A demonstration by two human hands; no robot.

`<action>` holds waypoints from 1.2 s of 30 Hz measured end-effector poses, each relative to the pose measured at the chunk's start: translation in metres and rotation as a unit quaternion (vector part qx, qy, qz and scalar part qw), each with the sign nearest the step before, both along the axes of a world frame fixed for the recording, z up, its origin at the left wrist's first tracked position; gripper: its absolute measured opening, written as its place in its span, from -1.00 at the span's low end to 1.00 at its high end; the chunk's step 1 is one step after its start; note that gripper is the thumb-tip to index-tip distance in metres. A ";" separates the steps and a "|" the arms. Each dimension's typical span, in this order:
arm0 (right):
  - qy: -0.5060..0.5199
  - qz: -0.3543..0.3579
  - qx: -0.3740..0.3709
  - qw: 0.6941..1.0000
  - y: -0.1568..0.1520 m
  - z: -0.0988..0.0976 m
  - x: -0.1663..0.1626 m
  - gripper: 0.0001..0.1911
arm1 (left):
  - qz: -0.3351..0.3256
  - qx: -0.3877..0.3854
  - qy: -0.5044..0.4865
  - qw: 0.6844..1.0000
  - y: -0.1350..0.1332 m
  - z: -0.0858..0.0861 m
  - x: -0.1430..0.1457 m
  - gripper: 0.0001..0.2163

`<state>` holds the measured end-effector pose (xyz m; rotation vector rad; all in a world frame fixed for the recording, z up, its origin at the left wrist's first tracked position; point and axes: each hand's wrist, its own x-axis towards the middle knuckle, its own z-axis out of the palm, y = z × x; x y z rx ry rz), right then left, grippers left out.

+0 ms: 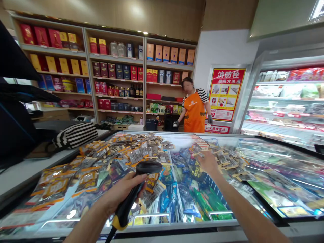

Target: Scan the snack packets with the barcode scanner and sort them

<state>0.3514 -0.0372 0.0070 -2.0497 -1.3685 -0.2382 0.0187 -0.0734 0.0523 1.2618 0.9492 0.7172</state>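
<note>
My left hand (124, 189) is wrapped round the black handle of a barcode scanner (148, 166) with a yellow collar at its base. Small snack packets (152, 184) show just behind the scanner; whether my left fingers also touch them is hidden. Farther forward, my right hand (209, 162) reaches over the freezer with fingers bent on a small snack packet (196, 148). Left of it, a large spread of orange-edged snack packets (136, 153) lies on the glass. A second group of packets (227, 162) lies right of my right hand.
A chest freezer (278, 172) with a glass top holds bagged goods in wire baskets. A striped black-and-white bag (76, 135) rests on the left counter. Behind the freezer stands a person in an orange apron (194, 113). Shelves of boxes (118, 71) line the back wall.
</note>
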 end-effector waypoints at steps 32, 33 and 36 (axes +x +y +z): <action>0.386 0.176 0.009 0.906 0.000 0.006 -0.036 -0.68 | -0.105 -0.026 0.006 0.994 -0.012 -0.012 0.009 -0.77; 0.371 0.175 0.008 0.912 0.000 0.008 -0.035 -0.68 | -0.118 -0.022 0.010 0.993 -0.012 -0.011 0.012 -0.77; 0.314 0.167 -0.002 0.934 0.003 0.012 -0.033 -0.66 | -0.141 -0.017 0.019 0.990 -0.012 -0.009 0.017 -0.78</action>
